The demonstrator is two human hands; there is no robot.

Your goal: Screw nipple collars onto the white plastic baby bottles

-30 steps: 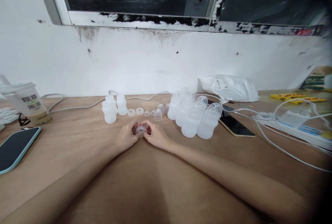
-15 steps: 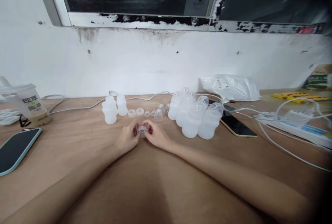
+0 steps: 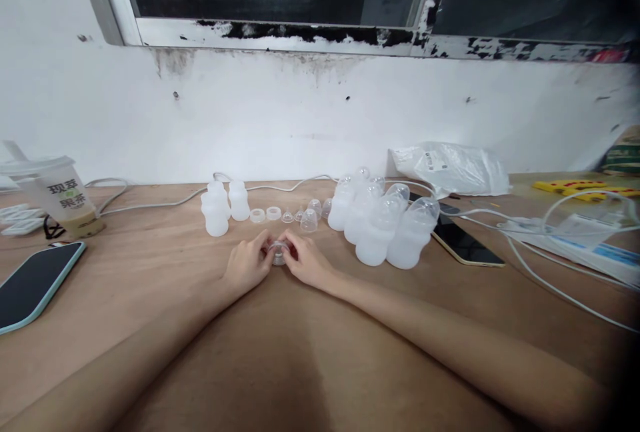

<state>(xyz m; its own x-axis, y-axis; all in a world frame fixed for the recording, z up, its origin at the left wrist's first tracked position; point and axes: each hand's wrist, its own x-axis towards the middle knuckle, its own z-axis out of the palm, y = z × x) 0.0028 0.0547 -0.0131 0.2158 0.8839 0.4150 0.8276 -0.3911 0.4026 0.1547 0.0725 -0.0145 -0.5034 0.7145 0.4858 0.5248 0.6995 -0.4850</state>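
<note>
White wall and dark window behind a wooden tabletop (image 3: 150,272). Both forearms stretched forward, left hand (image 3: 246,264) and right hand (image 3: 307,262) meeting at the middle, fingers curled narrow around a small clear ring (image 3: 278,251), pinched from both sides just above the wood. Compared with a second ago, almost no change: same two-handed grip, ring nudged slightly to the right and a little more hidden by the fingertips, view drifted a touch. Fine fiddling with the ring apparently ongoing, nothing set down or picked up. Just beyond the hands, a row of loose rings (image 3: 265,214) and clear teats (image 3: 309,219); to their left, open white bottles (image 3: 216,213); to their right, capped bottles (image 3: 385,235) in a cluster. Far left, a drink cup (image 3: 67,197) and a phone (image 3: 33,283). Right side: another phone (image 3: 467,245), a plastic bag (image 3: 450,169), white cables (image 3: 540,279).
</note>
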